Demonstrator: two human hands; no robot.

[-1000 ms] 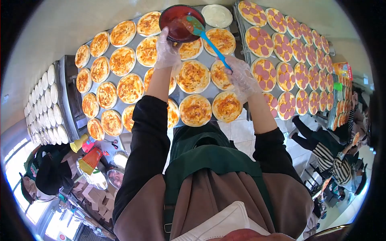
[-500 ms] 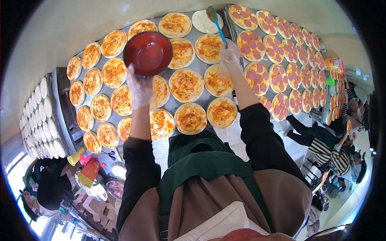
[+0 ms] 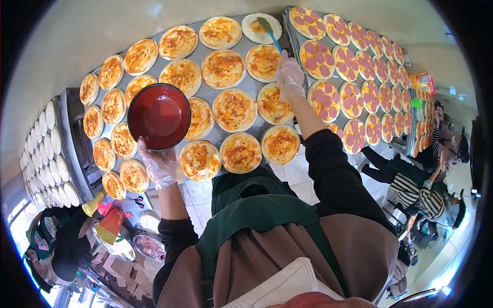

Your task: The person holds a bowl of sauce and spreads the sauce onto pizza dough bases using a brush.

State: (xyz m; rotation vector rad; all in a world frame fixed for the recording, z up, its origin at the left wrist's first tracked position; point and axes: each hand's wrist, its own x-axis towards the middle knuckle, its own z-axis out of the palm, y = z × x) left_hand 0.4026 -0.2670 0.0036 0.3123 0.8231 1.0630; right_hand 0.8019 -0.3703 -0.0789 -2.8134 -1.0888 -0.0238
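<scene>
My left hand [image 3: 160, 167], in a clear plastic glove, grips the near rim of a dark red bowl [image 3: 159, 115] with a black edge. The bowl's inside shows a thin red smear, and it is held above the sauced pizza bases. My gloved right hand [image 3: 290, 77] is closed round the blue handle of a spatula [image 3: 265, 25]. The spatula's dark head is over a pale dough round [image 3: 254, 30] at the far edge, where a small orange patch of sauce shows. Sauced pizza bases [image 3: 223, 69] lie in rows on the metal table [image 3: 245, 42].
Pizzas topped with sausage slices [image 3: 324, 92] fill the tray on the right. Plain dough rounds [image 3: 54, 141] stand on a rack at the left. Scissors [image 3: 137, 201] and a bowl of meat [image 3: 149, 247] are at lower left. Other people [image 3: 418, 192] work at the right and lower left.
My left hand and the bowl have moved left and nearer to me. The spatula has come down over the far dough round, where an orange patch of sauce now shows.
</scene>
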